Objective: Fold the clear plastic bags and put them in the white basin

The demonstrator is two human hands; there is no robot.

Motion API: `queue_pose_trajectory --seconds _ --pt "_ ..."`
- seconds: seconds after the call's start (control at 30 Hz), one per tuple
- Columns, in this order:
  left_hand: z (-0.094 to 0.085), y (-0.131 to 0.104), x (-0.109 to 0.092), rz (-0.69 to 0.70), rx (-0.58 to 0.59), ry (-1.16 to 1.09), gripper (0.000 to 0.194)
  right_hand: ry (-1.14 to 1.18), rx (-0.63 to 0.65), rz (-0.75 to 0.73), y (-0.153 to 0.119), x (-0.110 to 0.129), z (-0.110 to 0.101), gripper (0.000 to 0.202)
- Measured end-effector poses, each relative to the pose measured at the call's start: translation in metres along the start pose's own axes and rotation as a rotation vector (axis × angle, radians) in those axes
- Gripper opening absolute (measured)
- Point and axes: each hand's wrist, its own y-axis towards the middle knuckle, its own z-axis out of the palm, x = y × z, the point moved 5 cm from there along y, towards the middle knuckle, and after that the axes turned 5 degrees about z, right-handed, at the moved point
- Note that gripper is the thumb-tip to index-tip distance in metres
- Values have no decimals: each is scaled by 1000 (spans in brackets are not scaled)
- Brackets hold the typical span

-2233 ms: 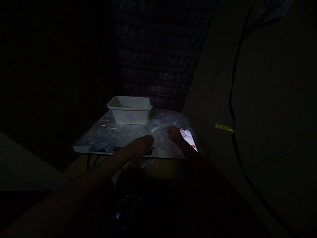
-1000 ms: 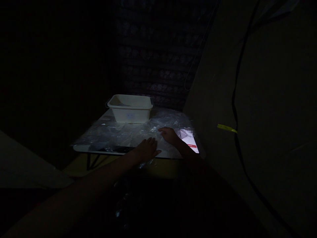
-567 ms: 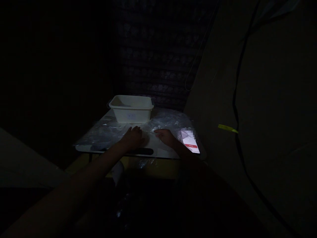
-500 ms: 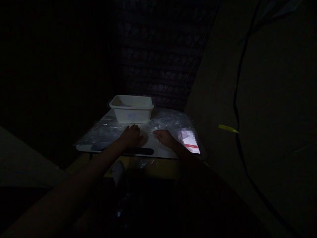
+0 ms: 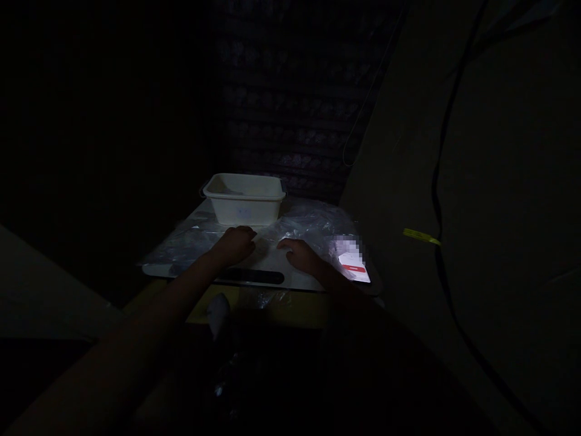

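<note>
In dim light, my left hand (image 5: 236, 243) is low over the white tabletop (image 5: 267, 261), in front of a cream plastic tub (image 5: 245, 211). Its fingers point right, slightly bent, with the thumb apart from them; I see nothing held. Facing it across a small gap is my right hand (image 5: 299, 253), index finger curved and thumb apart, also with nothing visible in it. Crumpled clear plastic film (image 5: 304, 225) lies just beyond the right hand, and more clear film (image 5: 181, 242) spreads to the left. Whether either hand touches the film is too dark to tell.
A lit phone (image 5: 354, 266) rests at the table's right side, partly under film. A dark slot (image 5: 254, 277) runs along the front edge. To the right, a black cable (image 5: 438, 206) with a yellow tag (image 5: 421, 236) hangs against a pale panel.
My left hand has drawn back slightly left, its spread fingers now closer together and turned right. My right hand's index finger and thumb have parted a little. The film near the phone has shifted.
</note>
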Motion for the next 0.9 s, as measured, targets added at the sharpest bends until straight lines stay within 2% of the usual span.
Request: queue_pose_trajectory --seconds 0.23,0.37,0.57,0.63,0.77,0.9 --pt "10 1 -9 29 91 -155 39 -177 -35 146 0 -22 -11 29" --pt "17 2 -12 14 174 -245 38 -242 39 97 -5 -23 -11 28" --pt "20 3 -15 62 214 -302 30 -250 95 -10 -14 -19 -3 38" --pt "22 4 -15 78 212 -294 29 -242 114 -34 -15 -19 0 40" --pt "24 6 -16 91 136 -239 29 -244 161 -79 -17 -18 3 42" --pt "26 7 -30 235 98 -241 25 -295 186 -74 -19 -17 5 42"
